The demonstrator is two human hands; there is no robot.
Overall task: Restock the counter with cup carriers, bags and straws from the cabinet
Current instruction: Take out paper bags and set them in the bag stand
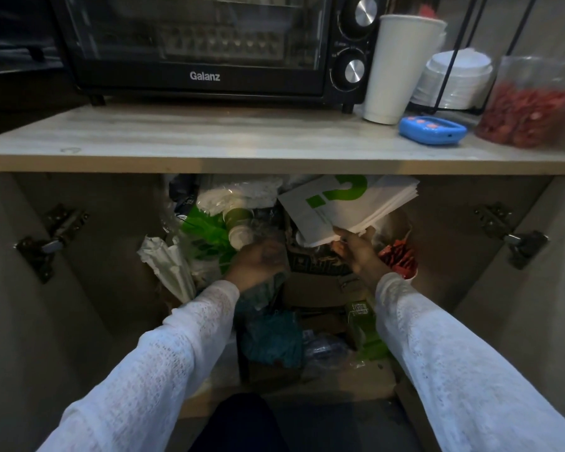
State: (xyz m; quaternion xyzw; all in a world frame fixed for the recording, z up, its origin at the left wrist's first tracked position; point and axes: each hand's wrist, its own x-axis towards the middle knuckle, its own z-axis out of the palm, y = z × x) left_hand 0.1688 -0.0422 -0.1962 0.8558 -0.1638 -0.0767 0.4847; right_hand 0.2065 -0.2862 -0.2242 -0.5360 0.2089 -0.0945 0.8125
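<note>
cabinet (88,288): doors swung wide, lower half of frame, so both arms fit in.
straw bundle (172,269): wrapped, leaning left-centre in the clutter, not yet pulled.
left hand (258,261): centre, down in crinkly clear plastic by the green-and-white cups (238,225); fingers hidden, can't tell if it grips.
paper bags (346,203): white stack, green print, unreadable; held up just under the counter (209,138) edge, likely coming out.
right hand (356,247): pinches stack's lower corner.
toaster oven (206,44): top, reads "Galanz".
</note>
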